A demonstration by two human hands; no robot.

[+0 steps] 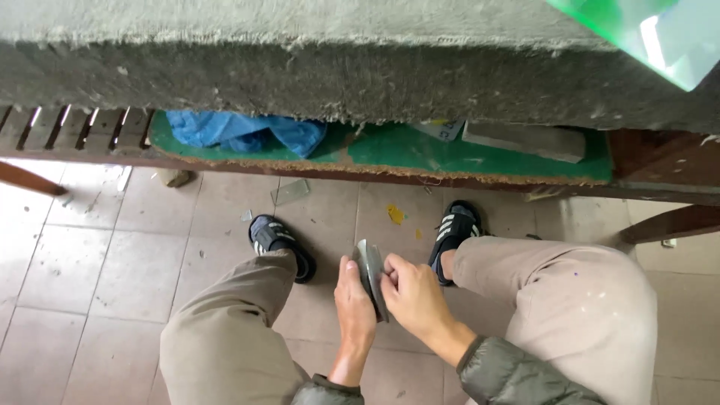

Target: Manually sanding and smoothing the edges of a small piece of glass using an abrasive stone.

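Both my hands hold one thin, flat grey piece on edge between my knees, above the tiled floor. My left hand grips its left face, fingers curled around it. My right hand pinches its right face with thumb and fingers. Whether the piece is glass or metal I cannot tell. My legs in beige trousers spread to either side, and my feet wear dark slippers with light stripes.
A thick grey carpeted tabletop edge overhangs in front. Below it is a green shelf with a blue cloth and a grey block. A small pane of glass and chips lie on the floor.
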